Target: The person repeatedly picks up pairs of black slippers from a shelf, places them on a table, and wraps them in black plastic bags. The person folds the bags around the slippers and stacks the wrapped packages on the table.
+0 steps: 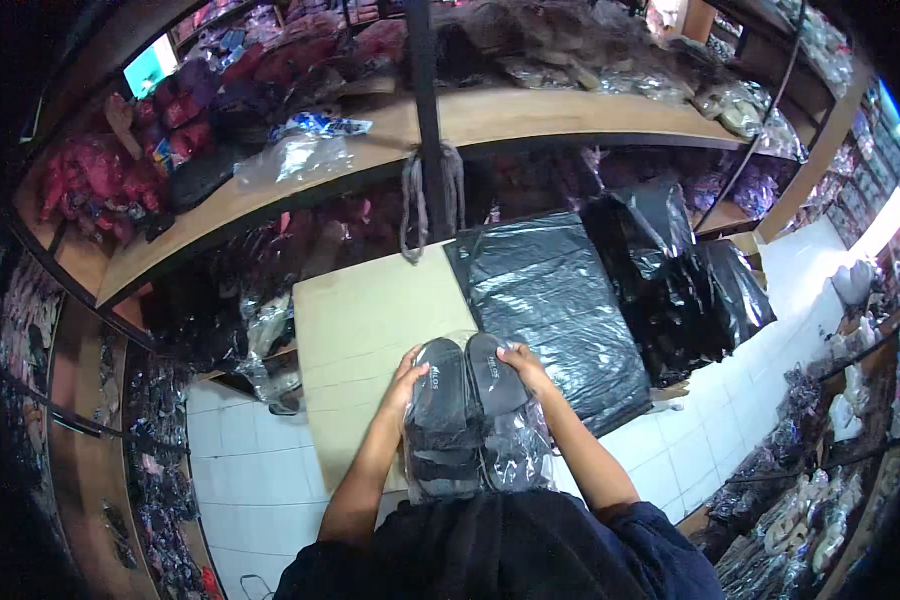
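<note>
A pair of dark slide sandals (440, 395) in a clear plastic bag is between my two hands, close to my body, lying side by side with the heel ends away from me. My left hand (407, 378) grips the left sandal's outer edge through the plastic. On the other side, my right hand (523, 366) grips the right sandal near its far end. Beyond the sandals lies a pale tan board (380, 310), and beside it to the right is a stack or flat pack covered in black plastic (550, 300). The bag's near end hangs against my dark shirt.
A wooden shelf (540, 115) with bagged goods runs across the back, with a dark metal post (426, 120) and a hanging rope loop (410, 210). Black plastic bags (685, 290) stand at right. Shelves of bagged goods (810, 500) flank the white tiled floor (250, 450).
</note>
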{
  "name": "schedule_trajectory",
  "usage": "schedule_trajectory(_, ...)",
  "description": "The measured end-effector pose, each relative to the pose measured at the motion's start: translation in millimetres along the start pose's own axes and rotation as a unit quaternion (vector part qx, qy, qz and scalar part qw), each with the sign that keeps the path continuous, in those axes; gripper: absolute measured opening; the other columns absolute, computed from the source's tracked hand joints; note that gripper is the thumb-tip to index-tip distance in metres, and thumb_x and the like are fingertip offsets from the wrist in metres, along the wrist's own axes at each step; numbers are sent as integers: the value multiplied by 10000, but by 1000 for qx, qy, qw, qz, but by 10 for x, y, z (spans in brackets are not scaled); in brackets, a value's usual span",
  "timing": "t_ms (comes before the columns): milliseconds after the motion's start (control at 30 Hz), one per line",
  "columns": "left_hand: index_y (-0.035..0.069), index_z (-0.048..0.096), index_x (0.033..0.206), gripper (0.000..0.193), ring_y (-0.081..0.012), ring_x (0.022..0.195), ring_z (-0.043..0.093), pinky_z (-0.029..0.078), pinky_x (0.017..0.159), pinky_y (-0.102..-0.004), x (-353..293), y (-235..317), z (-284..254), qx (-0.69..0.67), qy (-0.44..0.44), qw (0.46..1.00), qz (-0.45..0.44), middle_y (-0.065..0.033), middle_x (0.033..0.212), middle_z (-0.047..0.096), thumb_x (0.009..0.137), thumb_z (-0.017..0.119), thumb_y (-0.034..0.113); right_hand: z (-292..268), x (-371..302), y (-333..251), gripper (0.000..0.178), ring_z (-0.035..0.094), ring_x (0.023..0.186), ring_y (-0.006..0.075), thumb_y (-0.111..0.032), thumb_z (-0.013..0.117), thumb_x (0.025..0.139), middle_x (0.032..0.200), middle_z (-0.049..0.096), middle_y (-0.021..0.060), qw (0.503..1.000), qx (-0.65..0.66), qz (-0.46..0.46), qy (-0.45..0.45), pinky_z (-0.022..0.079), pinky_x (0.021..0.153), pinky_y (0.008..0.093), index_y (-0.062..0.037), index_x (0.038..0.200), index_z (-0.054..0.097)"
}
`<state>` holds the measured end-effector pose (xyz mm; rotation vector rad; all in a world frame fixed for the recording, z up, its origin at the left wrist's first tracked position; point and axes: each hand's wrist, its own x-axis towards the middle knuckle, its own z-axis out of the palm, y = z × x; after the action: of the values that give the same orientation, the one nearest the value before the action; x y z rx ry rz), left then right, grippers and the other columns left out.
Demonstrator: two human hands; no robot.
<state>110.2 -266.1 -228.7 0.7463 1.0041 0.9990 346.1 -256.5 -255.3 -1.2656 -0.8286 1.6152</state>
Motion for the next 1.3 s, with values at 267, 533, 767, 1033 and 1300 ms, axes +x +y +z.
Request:
schedule_trajectory(267,111,265,1289,610,-207,1013,449,381,843,-310,-29,-473,1169,-38,-66,997,-34,-110,1166,421,745,531,185,-1144,-539,-326,364,521,794,113,-191,626,752,907,549,40,1000,20,-2,-14,427,666,233,-98,1068,470)
schedule_trajectory(533,176,310,1282,564,-205,976,476,381,832,-323,-112,-983,2077,-18,-37,997,-71,-100,1100,476,758,519,200,-2180,-792,-276,352,438,992,135,-198,607,766,1064,500,65,968,-207,-142,16,349,848,260,-31,1057,501)
schedule_trajectory(767,159,318,1274,566,-216,1091,390,315,893,-302,-8,-1534,2192,52,19,998,-6,-120,1228,375,755,534,218,-2602,-580,-229,350,495,862,115,-211,593,777,980,543,65,992,-114,-8,-45,383,760,231,-36,1068,507)
schedule_trajectory(1033,124,300,1280,521,-175,1062,379,303,891,-275,-460,-1462,2544,64,34,997,-31,-83,1206,379,795,486,164,-2664,-956,-227,379,478,873,116,-239,580,781,941,532,40,991,-110,35,-66,381,769,236,-24,1081,491)
schedule_trajectory(1300,66,344,1246,484,-149,925,477,368,810,-259,-509,-1711,2343,9,42,997,-67,-70,1067,487,791,487,152,-2571,-1035,-208,584,446,1028,192,-347,581,767,1115,491,130,976,-154,111,-111,343,859,270,6,1194,397)
